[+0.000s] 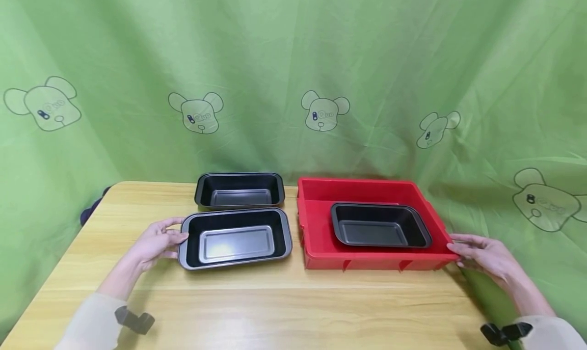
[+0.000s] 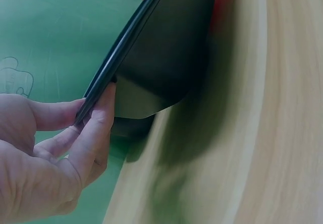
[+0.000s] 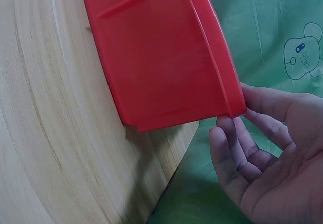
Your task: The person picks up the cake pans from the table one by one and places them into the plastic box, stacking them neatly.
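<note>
My left hand pinches the left end rim of a dark loaf pan, thumb on top and fingers underneath. From the left wrist side, the pan's outer wall shows, with its shadow falling on the wood. At the right, my right hand grips the front right corner of a red plastic bin. The thumb lies over the bin's rim in the right wrist view, with curled fingers below the corner. Inside the bin, a second loaf pan sits tilted toward the front wall.
Behind the held pan, a third loaf pan stands at the back of the wooden table. A green curtain with printed mouse heads hangs behind the table and along its sides. The bin's right end reaches near the table's right edge.
</note>
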A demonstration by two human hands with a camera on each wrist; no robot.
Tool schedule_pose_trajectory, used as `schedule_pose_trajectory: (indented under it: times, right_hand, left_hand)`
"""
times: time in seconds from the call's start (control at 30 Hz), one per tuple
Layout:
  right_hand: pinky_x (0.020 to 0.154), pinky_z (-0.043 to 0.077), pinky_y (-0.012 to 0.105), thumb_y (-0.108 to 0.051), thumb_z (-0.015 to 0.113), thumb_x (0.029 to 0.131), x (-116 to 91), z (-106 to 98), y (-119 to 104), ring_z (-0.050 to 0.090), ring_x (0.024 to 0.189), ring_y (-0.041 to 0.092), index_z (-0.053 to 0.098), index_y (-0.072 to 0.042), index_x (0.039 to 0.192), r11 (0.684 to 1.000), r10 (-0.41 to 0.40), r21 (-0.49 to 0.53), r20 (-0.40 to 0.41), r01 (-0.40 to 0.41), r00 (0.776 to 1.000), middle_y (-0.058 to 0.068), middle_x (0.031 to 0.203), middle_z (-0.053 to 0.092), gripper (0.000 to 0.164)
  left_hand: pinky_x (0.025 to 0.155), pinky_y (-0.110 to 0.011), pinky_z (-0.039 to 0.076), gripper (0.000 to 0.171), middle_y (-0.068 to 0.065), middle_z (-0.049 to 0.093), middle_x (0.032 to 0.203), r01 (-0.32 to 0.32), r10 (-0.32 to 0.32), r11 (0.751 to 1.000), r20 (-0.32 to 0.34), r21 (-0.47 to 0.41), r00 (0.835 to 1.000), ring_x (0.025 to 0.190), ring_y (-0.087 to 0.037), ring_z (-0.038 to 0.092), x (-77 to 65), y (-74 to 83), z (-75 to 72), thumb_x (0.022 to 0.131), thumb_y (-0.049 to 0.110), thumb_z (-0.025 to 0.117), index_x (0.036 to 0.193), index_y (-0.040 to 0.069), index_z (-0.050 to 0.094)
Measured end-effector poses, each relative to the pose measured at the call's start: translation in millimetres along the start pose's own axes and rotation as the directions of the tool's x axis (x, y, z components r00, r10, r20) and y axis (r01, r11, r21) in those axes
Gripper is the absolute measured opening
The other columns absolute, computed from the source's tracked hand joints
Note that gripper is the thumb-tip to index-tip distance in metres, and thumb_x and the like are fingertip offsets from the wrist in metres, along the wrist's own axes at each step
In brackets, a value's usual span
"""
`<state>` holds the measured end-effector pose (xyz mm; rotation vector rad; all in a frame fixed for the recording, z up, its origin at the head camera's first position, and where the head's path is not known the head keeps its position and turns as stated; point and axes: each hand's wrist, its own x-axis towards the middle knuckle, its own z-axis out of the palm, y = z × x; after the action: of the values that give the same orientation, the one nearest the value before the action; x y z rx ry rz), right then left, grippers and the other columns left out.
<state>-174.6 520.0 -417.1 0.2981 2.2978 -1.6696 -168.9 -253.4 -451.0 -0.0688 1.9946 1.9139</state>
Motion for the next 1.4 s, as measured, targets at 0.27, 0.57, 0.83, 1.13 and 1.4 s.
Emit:
schedule_pose_trajectory:
  times: [0.27, 0.57, 0.83, 1.13, 1.4]
  right_hand:
    - [0.08, 0.068, 0.028, -0.011, 0.072, 0.1, 0.1, -0.3, -0.3, 0.078, 0.085, 0.01, 0.076, -0.043, 0.108, 1.0, 0.003, -0.014, 0.001, -0.003, 1.0, -0.016, 0.101, 0.08, 0.032]
    - [0.079, 0.068, 0.027, -0.011, 0.072, 0.1, 1.0, -0.5, 0.9, 0.078, 0.085, 0.009, 0.076, -0.043, 0.106, 1.0, -0.003, 0.0, -0.002, 0.003, 1.0, -0.015, 0.1, 0.081, 0.033]
    - [0.079, 0.068, 0.028, -0.01, 0.071, 0.101, 1.0, -0.3, 0.4, 0.078, 0.085, 0.01, 0.076, -0.042, 0.107, 1.0, -0.01, 0.002, 0.003, 0.01, 1.0, -0.017, 0.101, 0.08, 0.033]
    - [0.079, 0.068, 0.028, -0.01, 0.071, 0.101, 1.8, -1.4, 2.1, 0.078, 0.085, 0.01, 0.076, -0.043, 0.107, 1.0, -0.018, 0.001, 0.001, 0.018, 1.0, -0.017, 0.102, 0.08, 0.034]
    - [0.08, 0.068, 0.028, -0.01, 0.071, 0.101, 1.0, -1.4, 2.2, 0.078, 0.085, 0.01, 0.077, -0.042, 0.107, 1.0, -0.017, 0.009, 0.003, 0.017, 1.0, -0.017, 0.102, 0.08, 0.034]
  left_hand:
    - [0.075, -0.03, 0.068, 0.07, 0.009, 0.075, 0.093, -0.014, 0.014, 1.0, -0.01, 0.0, 1.0, 0.082, -0.01, 0.073, -6.0, 9.6, -0.3, 0.103, 0.001, 0.057, 0.16, -0.011, 0.019]
    - [0.073, -0.028, 0.068, 0.069, 0.008, 0.075, 0.094, -0.037, 0.036, 0.999, -0.017, -0.015, 0.999, 0.083, -0.009, 0.072, -11.4, 21.6, 0.3, 0.102, 0.001, 0.059, 0.159, -0.01, 0.021]
    - [0.068, -0.025, 0.067, 0.069, 0.01, 0.074, 0.094, -0.059, 0.059, 0.998, -0.024, -0.007, 0.998, 0.081, -0.007, 0.071, -16.1, 28.8, -4.1, 0.103, 0.002, 0.06, 0.159, -0.009, 0.021]
    - [0.064, -0.023, 0.063, 0.067, 0.012, 0.073, 0.096, -0.084, 0.085, 0.996, -0.038, 0.025, 0.996, 0.08, -0.004, 0.069, -19.9, 38.7, -6.9, 0.104, 0.004, 0.06, 0.158, -0.01, 0.024]
    - [0.064, -0.023, 0.064, 0.059, 0.01, 0.075, 0.095, -0.109, 0.109, 0.994, -0.029, -0.009, 0.994, 0.082, -0.006, 0.071, -21.3, 47.0, -5.8, 0.103, 0.003, 0.062, 0.155, -0.003, 0.034]
